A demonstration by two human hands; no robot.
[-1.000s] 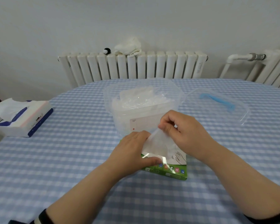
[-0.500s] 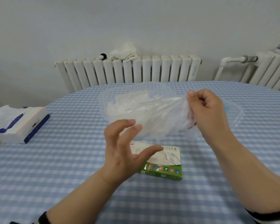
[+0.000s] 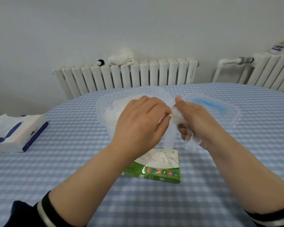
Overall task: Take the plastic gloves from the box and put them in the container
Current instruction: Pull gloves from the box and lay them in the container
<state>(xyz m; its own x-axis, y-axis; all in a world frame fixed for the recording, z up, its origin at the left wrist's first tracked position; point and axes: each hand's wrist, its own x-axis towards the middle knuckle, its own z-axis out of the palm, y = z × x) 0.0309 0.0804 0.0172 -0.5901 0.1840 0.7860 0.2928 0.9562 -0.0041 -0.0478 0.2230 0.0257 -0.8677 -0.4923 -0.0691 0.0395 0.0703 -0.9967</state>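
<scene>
A thin clear plastic glove point(image 3: 170, 136) hangs between my two hands above the table. My right hand point(image 3: 198, 123) grips its crumpled upper part. My left hand point(image 3: 143, 125) pinches the same glove with its fingertips, just left of the right hand. Below them lies the green and white glove box point(image 3: 161, 169), flat on the checked cloth. Behind my hands stands the clear plastic container point(image 3: 105, 110) with several crumpled gloves inside; my hands hide most of it.
The container's clear lid point(image 3: 220, 110) with a blue handle lies to the right of the container. A tissue pack point(image 3: 18, 133) sits at the table's left edge. White radiators point(image 3: 129, 76) line the wall behind the table.
My right hand pulled a glove out of the box and lifted it. My left hand left the box, opened, then came up and took hold of the glove beside the right hand.
</scene>
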